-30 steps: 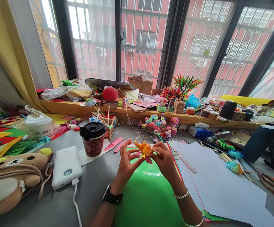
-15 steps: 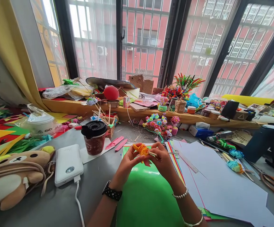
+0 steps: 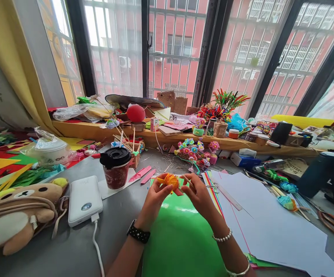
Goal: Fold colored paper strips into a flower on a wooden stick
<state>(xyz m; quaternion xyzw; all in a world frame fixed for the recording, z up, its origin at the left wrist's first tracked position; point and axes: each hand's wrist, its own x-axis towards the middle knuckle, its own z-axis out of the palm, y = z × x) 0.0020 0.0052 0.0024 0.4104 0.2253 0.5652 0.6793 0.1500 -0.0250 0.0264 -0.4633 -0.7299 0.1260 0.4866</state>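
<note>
An orange folded-paper flower (image 3: 171, 180) is pinched in the fingers of my left hand (image 3: 157, 196), above a glossy green mat (image 3: 181, 238). Below the flower a reddish-pink paper piece (image 3: 178, 192) sticks out. Close on its right side is my right hand (image 3: 196, 192), with its fingers closed round a thin pale stick (image 3: 186, 179). Whether the stick touches the flower I cannot tell. Scissors (image 3: 213, 187) lie just beyond my right hand. Two pink paper strips (image 3: 144, 175) rest on the table to the left.
A lidded paper cup (image 3: 115, 169), a white power bank (image 3: 85, 200) with cable and a plush bear (image 3: 17, 215) stand left. White paper sheets (image 3: 271, 215) and a ruler (image 3: 230, 200) lie right. Behind are crocheted flowers (image 3: 194, 152) and a crowded windowsill (image 3: 152, 135).
The orange flower has turned and shifted slightly left in my left hand. My right hand has drawn a little away from it, and the pale stick's end has moved up.
</note>
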